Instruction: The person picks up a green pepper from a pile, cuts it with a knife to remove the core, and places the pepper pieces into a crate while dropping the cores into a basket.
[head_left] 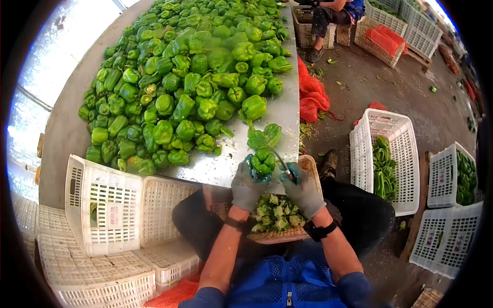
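Note:
My left hand, in a grey glove with teal fingers, is closed around a green bell pepper just off the near edge of the metal table. Close on its right, my right hand, gloved alike, grips a small knife whose thin dark blade points up and left toward the pepper. Two more bell peppers lie on the metal just beyond. Below both hands, between my knees, a basket holds pale green cut-off pepper pieces.
A large heap of bell peppers covers much of the table. White crates stand left and right, the right one partly filled with peppers. Red netting hangs by the table's right edge. Another person sits at the far right.

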The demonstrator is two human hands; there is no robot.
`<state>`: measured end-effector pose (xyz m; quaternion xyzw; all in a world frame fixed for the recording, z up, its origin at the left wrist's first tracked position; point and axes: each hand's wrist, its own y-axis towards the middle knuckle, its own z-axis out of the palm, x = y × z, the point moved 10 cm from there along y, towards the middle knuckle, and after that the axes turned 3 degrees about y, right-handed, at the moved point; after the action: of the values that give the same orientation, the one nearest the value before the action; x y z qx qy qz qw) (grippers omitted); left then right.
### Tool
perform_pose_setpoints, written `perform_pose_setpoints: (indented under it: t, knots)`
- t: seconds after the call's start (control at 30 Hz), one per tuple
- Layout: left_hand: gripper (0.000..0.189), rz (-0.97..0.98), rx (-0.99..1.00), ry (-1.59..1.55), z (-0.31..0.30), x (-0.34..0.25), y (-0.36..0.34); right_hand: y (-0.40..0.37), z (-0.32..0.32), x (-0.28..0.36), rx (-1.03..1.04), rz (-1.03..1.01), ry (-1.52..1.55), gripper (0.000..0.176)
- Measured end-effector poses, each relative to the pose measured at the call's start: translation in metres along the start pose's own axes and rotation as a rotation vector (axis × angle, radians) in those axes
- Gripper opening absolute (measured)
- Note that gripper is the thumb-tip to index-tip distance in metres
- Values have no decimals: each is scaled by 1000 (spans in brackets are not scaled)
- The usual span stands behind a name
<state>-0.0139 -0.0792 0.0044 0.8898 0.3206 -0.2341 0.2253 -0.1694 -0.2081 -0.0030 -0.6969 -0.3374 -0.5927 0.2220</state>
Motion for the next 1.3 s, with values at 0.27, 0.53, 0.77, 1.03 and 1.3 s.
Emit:
perform_pose_setpoints:
  t: [0.27,0.53,0.77,1.03,1.3]
  knots:
    - [91,30,60,143,5,-1,-1,7,27,-2,-27,-161,-323,42]
    - [107,197,23,100,11,8,1,16,48,17,110,-176,-645,34]
    - [96,-14,163,86,10,1,-1,16,66,-47,174,-22,-679,25]
    - [96,-77,-56,151,-7,-6,14,18,78,-24,234,151,-542,31]
    - [88,-69,52,-301,-10,24,31,11,76,1,225,141,-480,34]
